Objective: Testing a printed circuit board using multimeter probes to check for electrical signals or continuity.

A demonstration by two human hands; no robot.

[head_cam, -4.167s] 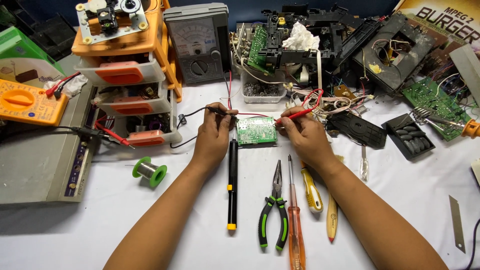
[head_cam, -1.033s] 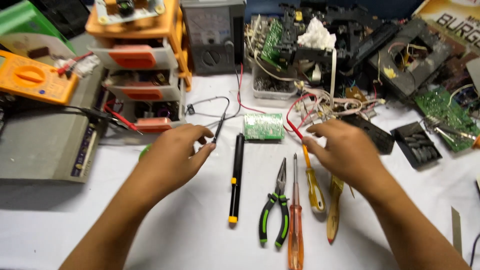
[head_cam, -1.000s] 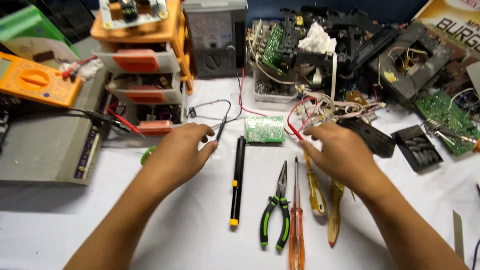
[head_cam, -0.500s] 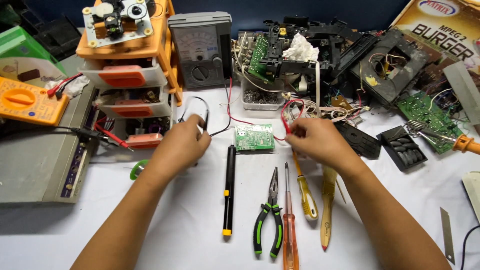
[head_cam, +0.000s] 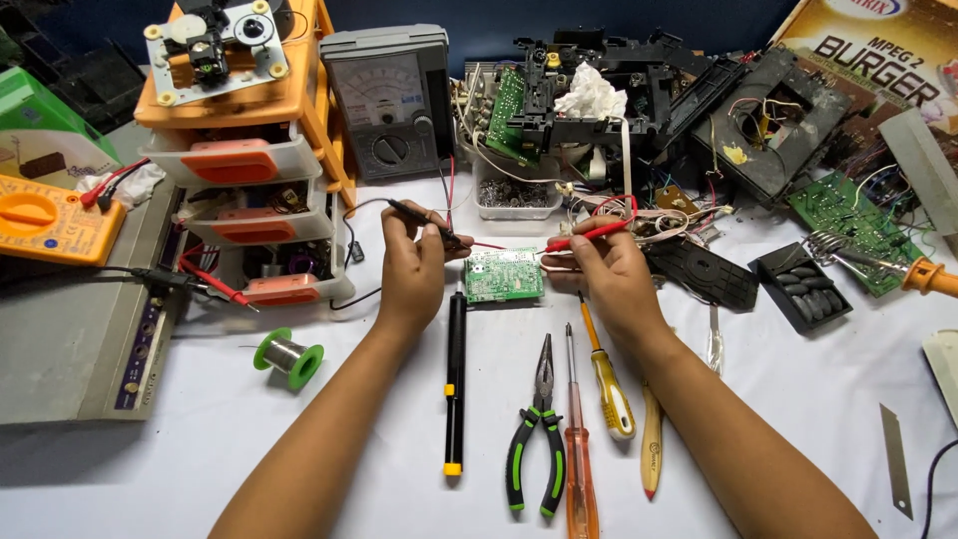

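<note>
Since a moment ago, both our hands have drawn in toward the small green circuit board (head_cam: 504,276) on the white surface (head_cam: 200,439). Our left hand (head_cam: 411,262) pinches the black probe (head_cam: 424,223) — our right hand (head_cam: 604,274) pinches the red probe (head_cam: 589,236) — tips angled over the board's top edge. Pliers (head_cam: 537,429) lie below.

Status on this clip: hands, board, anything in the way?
Left hand holds black probe; right hand holds red probe. Both tips near the small green circuit board, contact unclear. Black pen-shaped tool and pliers lie just below.
</note>
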